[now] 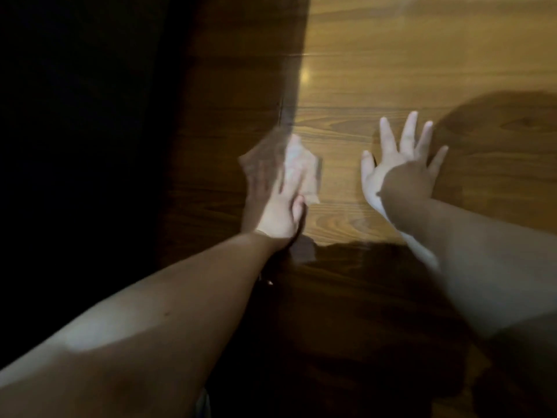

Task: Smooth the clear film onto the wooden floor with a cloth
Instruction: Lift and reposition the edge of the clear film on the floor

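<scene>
Half-shadowed wooden floor [407,55], left hand [278,206] flat on pale cloth [301,164], right hand [398,176] splayed nearby, both grips released.

The left forearm [168,297] and right forearm [470,254] are bare. A thin dark band [299,230], blurred, hangs at the left hand's [280,212] wrist.

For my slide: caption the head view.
Left hand presses a cloth on the floor; right hand spread beside it.

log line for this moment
left hand: presses cloth, blurred | right hand: flat on floor, fingers spread | film: too faint to see
</scene>
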